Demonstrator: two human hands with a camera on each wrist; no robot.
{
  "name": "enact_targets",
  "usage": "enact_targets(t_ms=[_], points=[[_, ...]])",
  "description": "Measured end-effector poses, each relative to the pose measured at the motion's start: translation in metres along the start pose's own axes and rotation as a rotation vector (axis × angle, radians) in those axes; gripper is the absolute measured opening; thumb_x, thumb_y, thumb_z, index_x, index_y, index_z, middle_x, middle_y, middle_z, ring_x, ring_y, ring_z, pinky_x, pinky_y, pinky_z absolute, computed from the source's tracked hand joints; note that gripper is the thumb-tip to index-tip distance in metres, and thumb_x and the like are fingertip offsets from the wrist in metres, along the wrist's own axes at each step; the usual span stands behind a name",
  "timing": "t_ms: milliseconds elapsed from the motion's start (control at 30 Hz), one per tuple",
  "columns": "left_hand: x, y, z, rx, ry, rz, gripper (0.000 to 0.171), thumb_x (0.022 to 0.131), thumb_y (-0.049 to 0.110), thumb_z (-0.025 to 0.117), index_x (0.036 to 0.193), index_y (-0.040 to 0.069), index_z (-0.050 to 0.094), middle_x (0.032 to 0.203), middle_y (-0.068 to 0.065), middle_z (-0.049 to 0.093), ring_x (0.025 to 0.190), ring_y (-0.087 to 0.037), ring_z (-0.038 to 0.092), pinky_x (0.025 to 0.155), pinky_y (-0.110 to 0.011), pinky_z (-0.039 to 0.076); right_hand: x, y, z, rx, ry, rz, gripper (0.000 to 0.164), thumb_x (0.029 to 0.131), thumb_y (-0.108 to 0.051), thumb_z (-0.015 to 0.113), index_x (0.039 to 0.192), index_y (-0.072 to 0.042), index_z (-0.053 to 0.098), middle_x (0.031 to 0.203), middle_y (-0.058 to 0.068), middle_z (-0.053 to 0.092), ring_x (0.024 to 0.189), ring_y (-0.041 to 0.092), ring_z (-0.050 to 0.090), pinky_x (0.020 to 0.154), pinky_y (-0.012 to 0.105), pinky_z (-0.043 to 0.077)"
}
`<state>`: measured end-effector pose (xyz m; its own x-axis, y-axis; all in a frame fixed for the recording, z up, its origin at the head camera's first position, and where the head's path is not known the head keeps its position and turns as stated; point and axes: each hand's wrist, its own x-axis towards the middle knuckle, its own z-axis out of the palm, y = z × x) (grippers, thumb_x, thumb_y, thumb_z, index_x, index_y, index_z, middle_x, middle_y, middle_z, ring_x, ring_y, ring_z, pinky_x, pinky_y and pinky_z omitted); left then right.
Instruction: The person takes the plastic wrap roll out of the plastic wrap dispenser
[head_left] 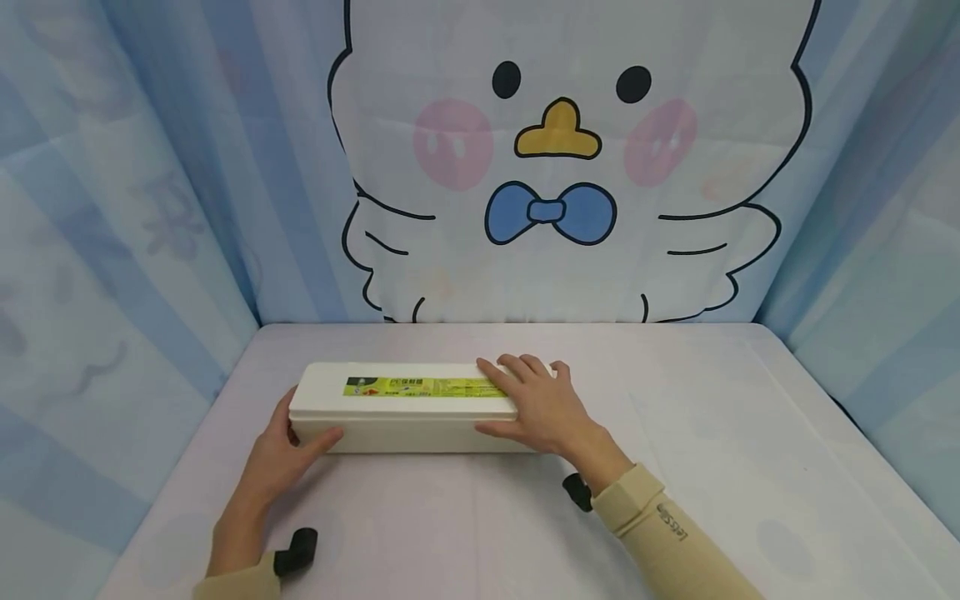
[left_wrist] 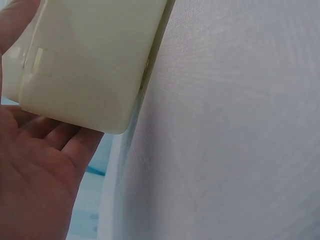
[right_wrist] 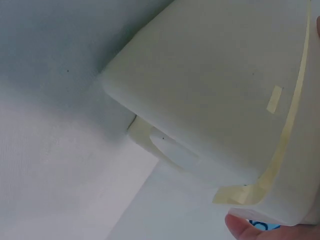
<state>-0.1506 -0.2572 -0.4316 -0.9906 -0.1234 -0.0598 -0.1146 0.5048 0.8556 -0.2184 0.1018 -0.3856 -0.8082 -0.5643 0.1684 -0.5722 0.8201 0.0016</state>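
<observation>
A long white cling film box (head_left: 420,436) with a yellow-green label (head_left: 423,387) on its lid lies crosswise on the table. At its left end my left hand (head_left: 272,467) holds it, thumb along the front and fingers round the end. My right hand (head_left: 546,410) grips the right end from above, with spread fingers over the lid and the thumb on the front face. Up close in the left wrist view, the box's rounded lower edge (left_wrist: 107,112) is near the tabletop. A pale yellow strip (right_wrist: 287,135) follows the lid seam in the right wrist view.
The table (head_left: 720,467) has a pale cloth over it. Behind it hangs a curtain (head_left: 555,275) with a cartoon bird, and blue-white curtains (head_left: 97,275) close in both sides. Black wrist-worn pieces (head_left: 297,551) show at both cuffs.
</observation>
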Motion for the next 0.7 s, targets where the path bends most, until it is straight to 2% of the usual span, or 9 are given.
enact_targets(t_ms=[233, 467, 700], points=[[0.002, 0.002, 0.001, 0.03, 0.039, 0.09, 0.102, 0.092, 0.039, 0.075, 0.162, 0.008, 0.007, 0.16, -0.025, 0.026, 0.146, -0.044, 0.026, 0.114, -0.063, 0.025, -0.003, 0.005, -0.006, 0.02, 0.019, 0.022, 0.086, 0.088, -0.072, 0.059, 0.158, -0.027, 0.036, 0.152, 0.006, 0.044, 0.136, 0.03, 0.041, 0.101, 0.063, 0.036], [0.006, 0.007, 0.004, 0.116, 0.106, 0.127, 0.098, 0.093, 0.042, 0.074, 0.161, 0.004, 0.014, 0.162, -0.025, 0.022, 0.148, -0.044, 0.019, 0.114, -0.066, 0.019, -0.007, 0.01, -0.012, 0.007, 0.042, 0.034, 0.086, 0.088, -0.072, 0.059, 0.158, -0.026, 0.038, 0.152, 0.007, 0.045, 0.135, 0.031, 0.041, 0.099, 0.064, 0.036], [0.008, 0.011, 0.006, 0.205, 0.069, 0.135, 0.099, 0.095, 0.049, 0.067, 0.16, 0.0, 0.011, 0.165, -0.025, 0.01, 0.149, -0.046, 0.011, 0.114, -0.067, 0.016, -0.014, 0.02, -0.018, 0.009, 0.088, 0.045, 0.085, 0.087, -0.069, 0.062, 0.157, -0.025, 0.04, 0.15, 0.007, 0.047, 0.134, 0.031, 0.042, 0.097, 0.064, 0.037]])
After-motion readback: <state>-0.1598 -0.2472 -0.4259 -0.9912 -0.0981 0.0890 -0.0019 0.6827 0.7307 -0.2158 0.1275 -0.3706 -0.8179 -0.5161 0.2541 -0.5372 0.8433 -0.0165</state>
